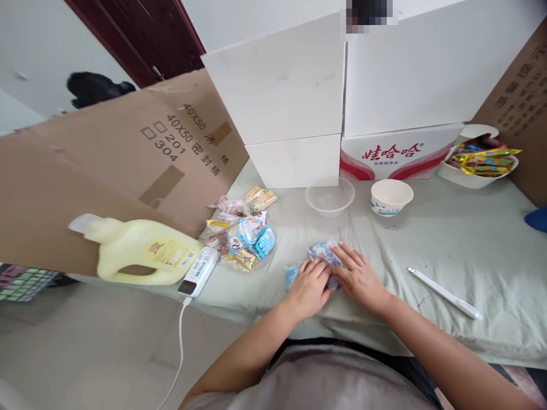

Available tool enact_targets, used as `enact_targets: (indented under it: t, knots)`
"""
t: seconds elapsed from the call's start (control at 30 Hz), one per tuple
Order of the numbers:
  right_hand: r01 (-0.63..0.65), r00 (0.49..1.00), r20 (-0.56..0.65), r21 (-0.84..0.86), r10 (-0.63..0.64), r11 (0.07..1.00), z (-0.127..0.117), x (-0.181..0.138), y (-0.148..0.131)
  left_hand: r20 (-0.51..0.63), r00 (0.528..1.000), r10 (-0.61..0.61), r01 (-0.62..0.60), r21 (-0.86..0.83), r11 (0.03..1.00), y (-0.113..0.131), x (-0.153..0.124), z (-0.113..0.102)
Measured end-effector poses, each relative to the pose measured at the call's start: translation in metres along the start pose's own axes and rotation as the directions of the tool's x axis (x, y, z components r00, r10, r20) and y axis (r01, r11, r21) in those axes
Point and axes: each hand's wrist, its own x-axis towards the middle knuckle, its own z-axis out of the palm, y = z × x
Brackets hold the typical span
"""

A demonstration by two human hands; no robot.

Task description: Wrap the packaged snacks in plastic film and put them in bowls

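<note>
In front of my body, both hands are low over blue printed plastic snack packets on the pale green cloth. My left hand [311,285] has its fingers bent over the near side of a blue snack packet [323,250]. From the other side my right hand [356,279] holds the same packet, its fingers partly extended across it. The hands nearly meet, and they cover much of the packet. A lighter blue wrapper [292,275] shows beside my left fingers; I cannot tell whether it is a separate packet.
Left lie a pile of wrapped snacks [243,233], a pale yellow jug [145,253] and a white power strip [200,273]. Beyond are a clear bowl [330,199], a paper bowl [391,196] and a snack-filled white container [474,176]. A white utility knife [444,293] lies right. Cardboard surrounds the cloth.
</note>
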Motion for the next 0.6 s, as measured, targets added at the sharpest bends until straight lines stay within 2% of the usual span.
enact_targets:
  t: [0.13, 0.27, 0.37, 0.43, 0.47, 0.53, 0.6]
  knots:
    - [0.045, 0.997, 0.054, 0.122, -0.052, 0.991, 0.011, 0.015, 0.002, -0.059, 0.990, -0.125, 0.127, 0.028, 0.991, -0.025, -0.025, -0.010]
    - [-0.005, 1.000, 0.017, 0.127, 0.003, 0.992, 0.015, 0.011, 0.003, -0.078, 0.953, -0.293, 0.300, 0.100, 0.949, -0.061, -0.053, -0.027]
    - [-0.009, 1.000, -0.027, 0.144, 0.013, 0.990, 0.012, 0.010, 0.007, -0.171, 0.916, -0.362, 0.387, 0.144, 0.911, -0.070, -0.056, -0.037]
    - [-0.008, 0.999, -0.050, 0.159, 0.016, 0.987, 0.007, 0.012, 0.011, -0.233, 0.919, -0.319, 0.353, 0.120, 0.928, -0.060, -0.045, -0.037]
    - [-0.012, 0.998, -0.057, 0.166, 0.022, 0.986, 0.004, 0.014, 0.013, -0.248, 0.932, -0.264, 0.294, 0.094, 0.951, -0.051, -0.037, -0.034]
    - [-0.037, 0.997, -0.061, 0.175, 0.049, 0.984, -0.001, 0.017, 0.017, -0.240, 0.965, -0.105, 0.118, 0.040, 0.992, -0.030, -0.016, -0.021]
    - [-0.087, 0.994, -0.058, 0.166, 0.098, 0.982, -0.006, 0.018, 0.020, -0.204, 0.978, 0.045, -0.045, 0.007, 0.999, -0.010, 0.007, -0.003]
